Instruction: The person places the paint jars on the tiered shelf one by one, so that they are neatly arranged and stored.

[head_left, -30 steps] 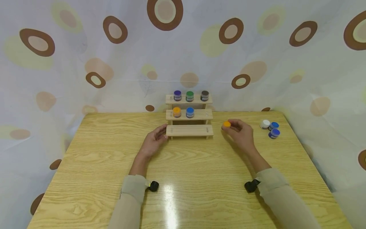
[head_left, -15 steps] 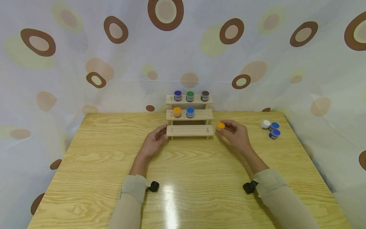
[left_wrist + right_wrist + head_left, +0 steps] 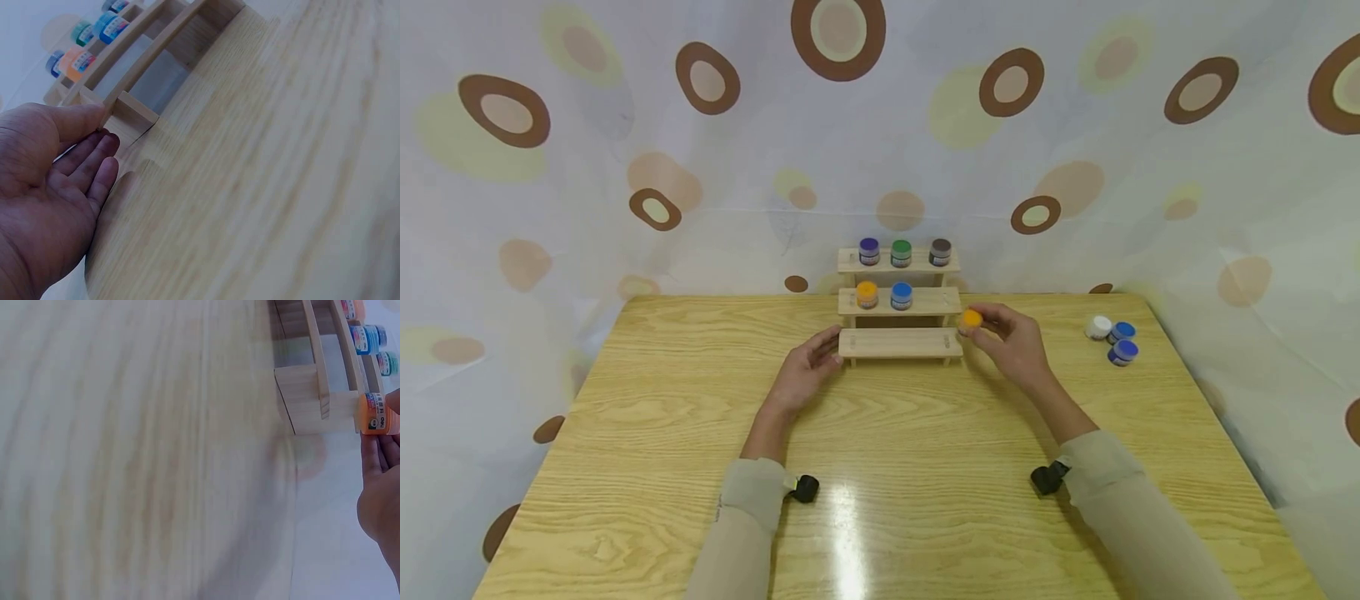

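A three-step wooden display rack (image 3: 901, 342) stands on the table with small paint jars on its upper two steps. My left hand (image 3: 801, 375) holds the left end of the bottom step, thumb at the front and fingers reaching behind; in the left wrist view the thumb (image 3: 81, 120) touches the step's end. My right hand (image 3: 1017, 346) pinches an orange paint jar (image 3: 971, 321), upright, just off the rack's right end near the middle step. On that step sit another orange jar (image 3: 867, 294) and a blue jar (image 3: 901, 295).
Purple (image 3: 868, 251), green (image 3: 901, 253) and dark brown (image 3: 940, 252) jars line the top step. A white jar (image 3: 1098, 327), a blue jar (image 3: 1122, 333) and a violet-blue jar (image 3: 1123, 352) stand grouped at the table's right. A patterned curtain (image 3: 730, 208) hangs behind the table.
My right hand has carried the orange jar leftward to the rack's right end, and lifted it slightly. My left hand has stayed at the rack's left end.
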A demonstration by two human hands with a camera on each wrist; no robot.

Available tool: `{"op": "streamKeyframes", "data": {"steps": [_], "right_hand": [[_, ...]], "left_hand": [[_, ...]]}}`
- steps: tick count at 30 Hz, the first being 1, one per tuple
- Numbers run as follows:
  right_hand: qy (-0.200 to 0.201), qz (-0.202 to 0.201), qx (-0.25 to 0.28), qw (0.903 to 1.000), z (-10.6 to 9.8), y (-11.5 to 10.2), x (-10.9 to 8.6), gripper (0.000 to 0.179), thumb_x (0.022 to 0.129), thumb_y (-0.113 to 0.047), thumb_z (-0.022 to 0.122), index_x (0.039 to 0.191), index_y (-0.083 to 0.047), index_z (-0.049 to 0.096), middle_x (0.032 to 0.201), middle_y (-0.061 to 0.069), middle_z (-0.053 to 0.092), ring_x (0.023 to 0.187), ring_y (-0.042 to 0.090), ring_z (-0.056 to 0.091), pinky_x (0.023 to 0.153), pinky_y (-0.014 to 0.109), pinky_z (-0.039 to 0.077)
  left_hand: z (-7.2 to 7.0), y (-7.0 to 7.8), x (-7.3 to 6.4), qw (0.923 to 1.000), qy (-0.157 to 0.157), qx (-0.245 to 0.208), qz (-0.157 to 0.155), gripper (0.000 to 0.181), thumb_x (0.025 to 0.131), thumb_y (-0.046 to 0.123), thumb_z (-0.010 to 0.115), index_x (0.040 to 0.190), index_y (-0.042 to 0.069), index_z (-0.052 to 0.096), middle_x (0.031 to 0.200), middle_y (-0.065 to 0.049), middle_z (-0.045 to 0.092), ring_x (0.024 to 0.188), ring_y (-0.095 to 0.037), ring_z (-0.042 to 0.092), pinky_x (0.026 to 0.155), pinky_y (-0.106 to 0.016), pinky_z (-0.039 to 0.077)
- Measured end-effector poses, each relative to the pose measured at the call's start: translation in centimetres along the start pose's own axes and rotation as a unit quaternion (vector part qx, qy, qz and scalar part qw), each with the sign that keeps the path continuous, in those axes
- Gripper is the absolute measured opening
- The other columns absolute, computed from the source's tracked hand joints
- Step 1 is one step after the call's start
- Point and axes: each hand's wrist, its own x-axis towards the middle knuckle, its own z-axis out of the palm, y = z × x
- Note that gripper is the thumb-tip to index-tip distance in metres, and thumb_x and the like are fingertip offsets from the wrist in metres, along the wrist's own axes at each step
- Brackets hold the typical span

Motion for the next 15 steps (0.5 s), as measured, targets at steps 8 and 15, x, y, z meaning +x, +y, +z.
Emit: {"op": "streamKeyframes", "data": {"steps": [8, 15], "right_hand": [[0.001, -0.010, 0.015, 0.9998, 0.6, -0.5, 1.0, 0.039, 0.100, -0.006, 0.074, 0.135, 0.006, 0.067, 0.135, 0.024, 0.065, 0.115, 0.017, 0.067, 0.103, 0.020, 0.055], [0.014, -0.008, 0.027, 0.9995, 0.7, -0.9, 1.5, 0.038, 0.099, -0.007, 0.075, 0.134, 0.005, 0.068, 0.135, 0.022, 0.066, 0.113, 0.014, 0.067, 0.102, 0.018, 0.055]], "left_hand": [[0.0, -0.1, -0.1, 1.0000, -0.004, -0.007, -0.003, 0.060, 0.108, 0.011, 0.062, 0.164, 0.011, 0.039, 0.166, -0.008, 0.043, 0.154, -0.024, 0.040, 0.127, -0.038, 0.034], [-0.1, -0.1, 0.1, 1.0000, 0.001, -0.008, -0.001, 0.059, 0.109, 0.011, 0.062, 0.163, 0.011, 0.040, 0.164, -0.009, 0.045, 0.153, -0.024, 0.041, 0.126, -0.039, 0.035]]}}
